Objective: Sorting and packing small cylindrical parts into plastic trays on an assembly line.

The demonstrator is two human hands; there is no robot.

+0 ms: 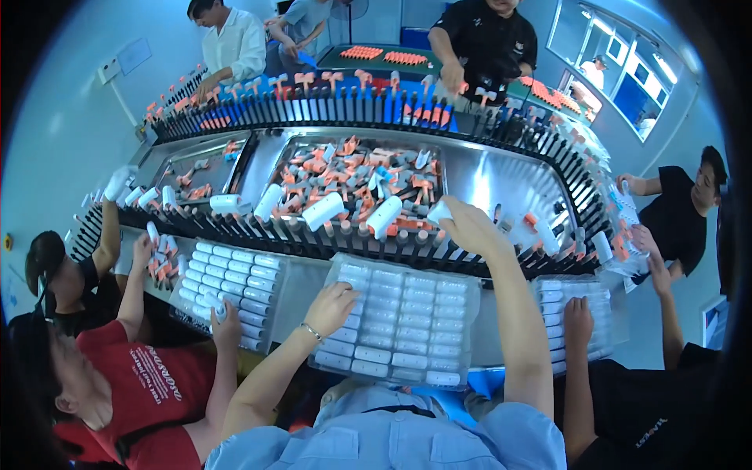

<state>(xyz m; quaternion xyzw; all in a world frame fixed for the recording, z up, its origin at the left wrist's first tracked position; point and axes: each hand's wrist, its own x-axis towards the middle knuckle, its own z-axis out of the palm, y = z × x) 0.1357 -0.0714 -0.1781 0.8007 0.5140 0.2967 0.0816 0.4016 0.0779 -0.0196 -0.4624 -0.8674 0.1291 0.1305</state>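
In front of me lies a clear plastic tray (395, 313) with rows of white rounded casings (371, 355). My left hand (330, 308), a bracelet at its wrist, rests over the tray's left column with its fingers curled; what they close on is hidden. My right hand (468, 227) reaches out to the near row of black upright holders and grips a white casing (441, 211) at a holder's top. Just left of it, more white casings sit tilted on the holders, such as one white cylinder (385, 216).
A line of black holders (352, 239) loops around a metal table with a bin of orange and grey parts (360, 176). Similar trays stand left (231, 286) and right (552, 313). Co-workers sit close on both sides, and others stand across the line.
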